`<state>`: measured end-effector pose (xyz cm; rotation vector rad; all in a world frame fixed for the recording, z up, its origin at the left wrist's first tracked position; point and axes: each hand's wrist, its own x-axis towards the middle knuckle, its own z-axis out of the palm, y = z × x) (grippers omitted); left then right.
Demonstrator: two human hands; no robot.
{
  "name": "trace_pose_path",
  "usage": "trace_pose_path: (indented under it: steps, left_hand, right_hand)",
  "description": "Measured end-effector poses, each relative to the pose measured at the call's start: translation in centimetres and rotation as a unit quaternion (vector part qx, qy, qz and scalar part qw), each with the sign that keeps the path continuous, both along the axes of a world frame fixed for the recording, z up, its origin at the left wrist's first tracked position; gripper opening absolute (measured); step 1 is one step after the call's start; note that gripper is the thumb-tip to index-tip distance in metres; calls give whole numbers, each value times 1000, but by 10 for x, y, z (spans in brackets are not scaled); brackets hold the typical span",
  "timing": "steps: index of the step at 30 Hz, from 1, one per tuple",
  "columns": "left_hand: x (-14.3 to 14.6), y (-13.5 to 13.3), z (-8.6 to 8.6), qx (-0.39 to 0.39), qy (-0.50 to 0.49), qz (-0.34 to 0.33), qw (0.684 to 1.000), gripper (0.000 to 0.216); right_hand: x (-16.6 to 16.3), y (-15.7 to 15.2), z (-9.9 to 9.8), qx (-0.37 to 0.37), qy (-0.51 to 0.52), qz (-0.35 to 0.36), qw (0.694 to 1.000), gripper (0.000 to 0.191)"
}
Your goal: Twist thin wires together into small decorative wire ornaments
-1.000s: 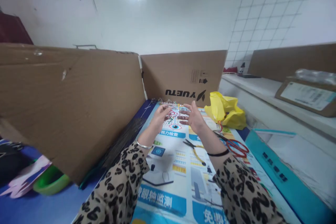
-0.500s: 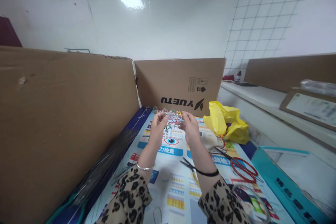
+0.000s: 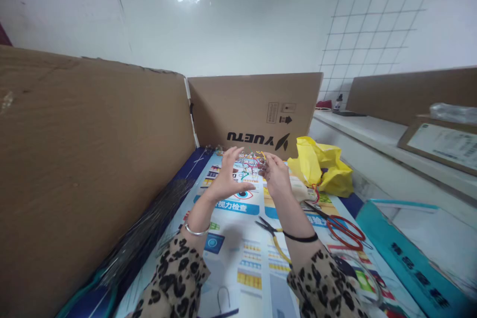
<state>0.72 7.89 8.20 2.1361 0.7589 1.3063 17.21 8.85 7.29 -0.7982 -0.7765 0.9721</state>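
My left hand (image 3: pixel 226 179) is open, its thumb stretched to the right and its fingers raised and apart. Facing it, my right hand (image 3: pixel 276 174) is closed in a pinch on thin coloured wires (image 3: pixel 262 156), yellow ones showing at its fingertips. Their far ends and the exact piece they belong to are too small to make out. Between the hands lies a tangle of red, green and white wires (image 3: pixel 246 164) on the printed sheet (image 3: pixel 231 231). Below my right wrist are pliers (image 3: pixel 276 238) with yellow handles.
Red-handled scissors (image 3: pixel 345 231) and a yellow bag (image 3: pixel 324 166) lie at right, beside a teal box (image 3: pixel 404 258). Long thin wires (image 3: pixel 149 228) run along the left. Cardboard panels (image 3: pixel 93 159) wall the left and back. A bent wire hook (image 3: pixel 223 298) is near the front.
My left hand has opened and turned, its thumb now spread away from the fingers. My right hand has shifted slightly right, still pinching. The view has moved a little.
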Motion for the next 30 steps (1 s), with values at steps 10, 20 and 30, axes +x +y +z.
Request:
trace_pose_path:
  steps: [10, 20, 30]
  left_hand:
    - [21, -2, -9, 180, 47, 146, 972, 90]
    - [18, -1, -9, 176, 32, 104, 978, 71]
    - [20, -3, -9, 158, 42, 111, 980, 71]
  right_hand:
    - [0, 2, -5, 7, 37, 36, 999, 29]
    - [3, -1, -5, 20, 39, 39, 998, 25]
    - [1, 3, -9, 8, 19, 9, 1000, 21]
